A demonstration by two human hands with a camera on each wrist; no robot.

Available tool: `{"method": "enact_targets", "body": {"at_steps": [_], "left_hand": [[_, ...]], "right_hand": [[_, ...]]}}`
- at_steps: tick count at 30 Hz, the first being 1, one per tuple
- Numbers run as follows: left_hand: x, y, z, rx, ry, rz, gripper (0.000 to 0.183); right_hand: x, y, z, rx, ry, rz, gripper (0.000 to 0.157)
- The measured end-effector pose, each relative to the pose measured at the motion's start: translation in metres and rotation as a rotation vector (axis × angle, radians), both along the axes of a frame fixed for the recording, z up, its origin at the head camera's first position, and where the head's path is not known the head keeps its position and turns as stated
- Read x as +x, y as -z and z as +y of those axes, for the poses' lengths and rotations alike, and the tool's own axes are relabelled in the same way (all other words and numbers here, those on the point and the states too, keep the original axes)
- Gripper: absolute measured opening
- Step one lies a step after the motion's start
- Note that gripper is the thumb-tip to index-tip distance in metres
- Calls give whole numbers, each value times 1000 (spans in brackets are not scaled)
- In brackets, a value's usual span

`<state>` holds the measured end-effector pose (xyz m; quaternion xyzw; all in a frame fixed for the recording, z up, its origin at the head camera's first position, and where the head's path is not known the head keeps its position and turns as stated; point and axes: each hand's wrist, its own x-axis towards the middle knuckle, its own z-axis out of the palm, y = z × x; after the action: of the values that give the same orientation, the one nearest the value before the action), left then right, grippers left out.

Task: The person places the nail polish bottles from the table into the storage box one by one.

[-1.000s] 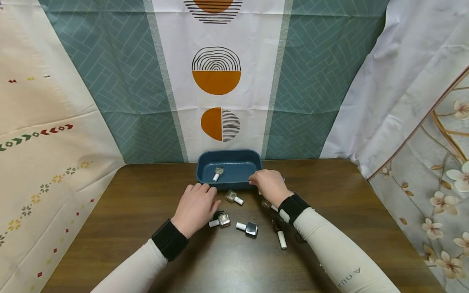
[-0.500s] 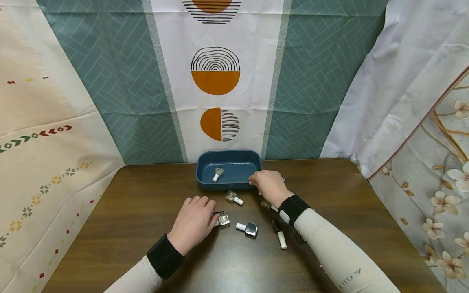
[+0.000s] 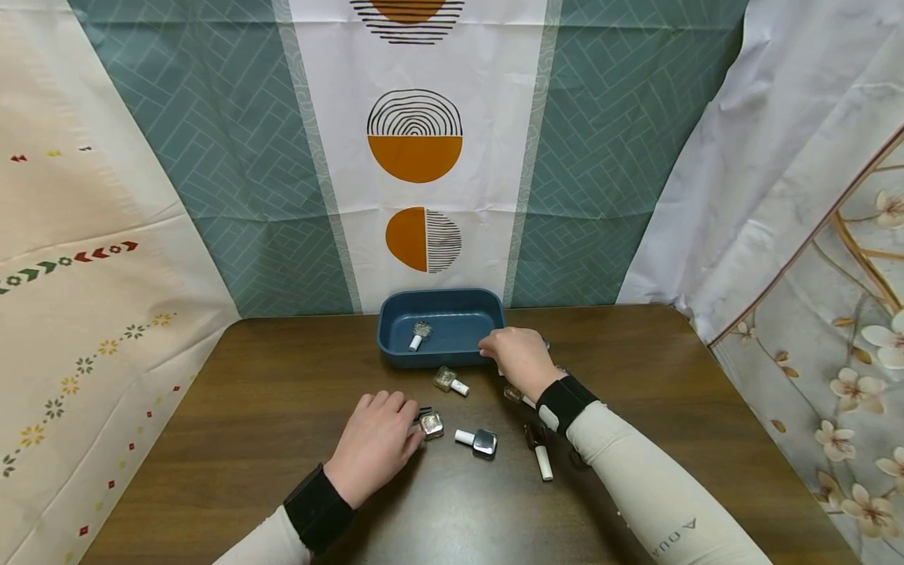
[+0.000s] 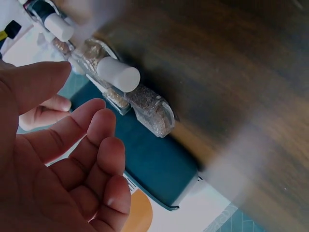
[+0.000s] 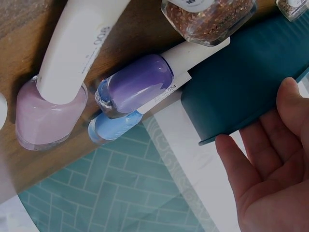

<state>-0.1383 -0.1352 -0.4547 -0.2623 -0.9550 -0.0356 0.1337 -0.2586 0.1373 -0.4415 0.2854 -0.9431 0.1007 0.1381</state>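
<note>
The green-and-white cloth [image 3: 607, 157] drops to the far edge of the table [image 3: 282, 377], and here the wood runs broad on either side, out to the left and right edges beyond both arms. Near that far edge sits the blue tray [image 3: 441, 361], in the same spot as a second ago. The right hand [image 3: 519, 357] hasn't budged from its near right corner, its grip clasping the rim, thumb outside the wall and fingers behind.

Now the left hand [image 3: 377, 443], and there's the movement! It has slid back from the tray towards the near side, and its grip is released, fingers loosely bent with a gap to the thumb. Its fingers now cover the white cap of the silver bottle [image 3: 431, 425], a cap in plain sight a second ago; whether they touch, one cannot tell. That bottle lies on the table just beside the hand, with a strip of wood between it and the dark bottle [image 3: 484, 444].

Between tray and left hand lies a gold-glitter bottle [image 3: 445, 379]; beyond the tray's right corner, close together, lie the purple bottle [image 5: 140, 84] and the light-blue bottle [image 5: 116, 126].
</note>
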Motion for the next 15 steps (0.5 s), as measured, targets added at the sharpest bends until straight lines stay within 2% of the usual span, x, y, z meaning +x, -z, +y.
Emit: {"method": "enact_targets", "body": {"at_steps": [4,11,15], "left_hand": [[2,2,0,-6,11,18,33],[3,4,1,-31,-15,-26,38],[3,7,0,-37,-17,-23,37]], "right_hand": [[-1,1,1,-1,1,-1,14],[0,0,1,-12,-9,-8,13],[0,0,1,-12,-10,-4,12]]}}
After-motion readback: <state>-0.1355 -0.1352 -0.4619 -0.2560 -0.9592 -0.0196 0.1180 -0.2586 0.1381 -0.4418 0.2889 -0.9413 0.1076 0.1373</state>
